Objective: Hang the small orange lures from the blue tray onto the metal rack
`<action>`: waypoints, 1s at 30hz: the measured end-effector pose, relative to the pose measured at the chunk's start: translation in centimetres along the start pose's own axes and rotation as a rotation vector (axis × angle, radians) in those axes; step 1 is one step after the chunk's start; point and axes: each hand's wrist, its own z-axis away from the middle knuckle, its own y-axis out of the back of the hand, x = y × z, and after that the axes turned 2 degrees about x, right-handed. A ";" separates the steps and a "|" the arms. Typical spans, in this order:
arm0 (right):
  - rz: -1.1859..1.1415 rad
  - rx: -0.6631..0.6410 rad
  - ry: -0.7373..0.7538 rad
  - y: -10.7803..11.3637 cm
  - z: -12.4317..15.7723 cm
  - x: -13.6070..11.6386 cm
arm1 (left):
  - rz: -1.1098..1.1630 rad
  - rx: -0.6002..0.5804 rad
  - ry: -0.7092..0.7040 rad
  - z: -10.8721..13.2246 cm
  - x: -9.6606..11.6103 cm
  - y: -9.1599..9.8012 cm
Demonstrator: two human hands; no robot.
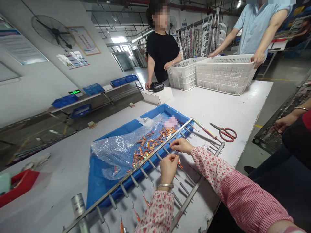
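My left hand (168, 168) is closed in a pinch at an orange, shiny fishing lure (179, 163), partly hidden behind its fingers. Just beyond it, my right hand (182, 146) has its fingertips pressed together by the near bar of pegs; whatever is between them is too small to make out. Both hands are over a metal rack (125, 191) with short pegs and thin wire hooks. More orange lures hang from its hooks, such as this lure (122, 226) at the bottom. Under the rack's far bar, a blue tray (93, 191) holds bubble wrap (116, 142) and loose orange lures (145, 150).
Red-handled scissors (227, 134) lie right of the rack. White baskets (223, 76), a white box (157, 95) and two people stand at the table's far end. A red bin (26, 184) is at left. Another person's hand (286, 123) shows at right.
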 end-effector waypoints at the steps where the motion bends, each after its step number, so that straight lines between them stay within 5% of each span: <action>1: 0.000 0.001 0.001 0.0 0.0 0.0 | -0.003 0.002 -0.004 0.0 -0.1 0.0; 14: 0.440 0.090 0.207 0.2 1.6 -2.0 | -0.113 -0.025 -0.086 0.0 0.2 -0.3; 18: 0.703 0.131 0.249 1.7 5.3 -2.4 | 0.012 -0.128 -0.049 -0.2 0.1 -0.1; 22: 0.970 -0.109 0.092 2.9 10.2 -0.1 | 0.007 -0.161 -0.057 -0.4 0.4 -0.3; 25: 0.933 -0.166 0.077 3.0 12.4 1.6 | -0.002 -0.199 -0.066 -0.5 0.7 -0.7; 30: 0.699 0.022 0.069 2.5 13.1 2.4 | 0.005 -0.271 -0.112 -0.3 0.8 -0.8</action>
